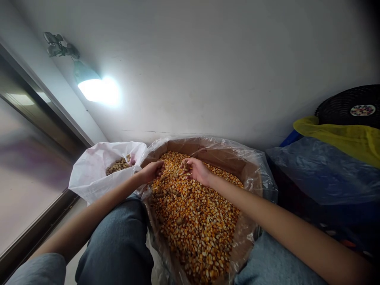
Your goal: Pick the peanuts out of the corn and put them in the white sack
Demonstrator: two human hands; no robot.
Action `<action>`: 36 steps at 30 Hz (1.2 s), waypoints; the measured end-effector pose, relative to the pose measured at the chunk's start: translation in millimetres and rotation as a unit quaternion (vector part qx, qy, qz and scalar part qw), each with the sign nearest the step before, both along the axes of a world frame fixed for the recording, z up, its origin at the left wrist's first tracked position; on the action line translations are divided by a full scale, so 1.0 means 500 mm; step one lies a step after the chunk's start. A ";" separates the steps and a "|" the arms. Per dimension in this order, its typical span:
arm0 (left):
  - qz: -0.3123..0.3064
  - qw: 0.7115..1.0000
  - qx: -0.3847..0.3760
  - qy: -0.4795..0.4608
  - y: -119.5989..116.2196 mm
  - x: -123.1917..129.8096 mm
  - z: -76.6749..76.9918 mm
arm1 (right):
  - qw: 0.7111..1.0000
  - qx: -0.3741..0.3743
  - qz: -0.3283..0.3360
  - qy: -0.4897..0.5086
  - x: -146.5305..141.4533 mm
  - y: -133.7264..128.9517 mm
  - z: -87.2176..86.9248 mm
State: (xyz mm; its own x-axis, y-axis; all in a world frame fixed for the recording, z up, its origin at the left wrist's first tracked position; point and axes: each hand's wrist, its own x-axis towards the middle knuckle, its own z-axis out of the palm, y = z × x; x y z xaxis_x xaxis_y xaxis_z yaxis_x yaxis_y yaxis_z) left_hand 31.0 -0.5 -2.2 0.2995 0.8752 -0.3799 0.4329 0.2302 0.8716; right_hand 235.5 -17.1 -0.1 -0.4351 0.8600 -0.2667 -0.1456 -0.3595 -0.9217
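Observation:
A cardboard box (pixel 246 170) lined with clear plastic (pixel 261 174) stands between my knees, filled with dried yellow-orange corn kernels (pixel 196 221). Several peanuts in their shells (pixel 160 194) lie among the kernels. My right hand (pixel 197 171) is over the far middle of the corn, its fingertips pinched on a small brown peanut. My left hand (pixel 152 171) hangs near the box's left rim, fingers curled down, and its palm is hidden. Just beyond it, a white sack (pixel 92 174) holds shelled-looking tan peanuts (pixel 118 165).
My jeans-covered legs (pixel 118 249) flank the box. To the right, a blue plastic sheet (pixel 323 174) covers a dark mass, with a yellow cloth (pixel 338 134) and a black round fan (pixel 350 107) above. A white wall (pixel 208 67) with a bright lamp (pixel 92 85) rises behind; a glass door (pixel 29 170) is at left.

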 end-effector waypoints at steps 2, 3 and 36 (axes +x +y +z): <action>-0.011 0.998 0.031 0.060 -0.002 0.000 -0.008 | 1.000 -0.013 -0.007 0.017 -0.001 0.000 0.006; -0.018 0.994 0.049 0.091 -0.003 0.000 -0.010 | 1.000 -0.006 -0.007 -0.004 -0.003 0.001 0.006; 0.030 0.939 -0.172 -0.295 -0.003 -0.022 0.031 | 0.996 0.012 0.060 -0.066 0.005 0.014 0.012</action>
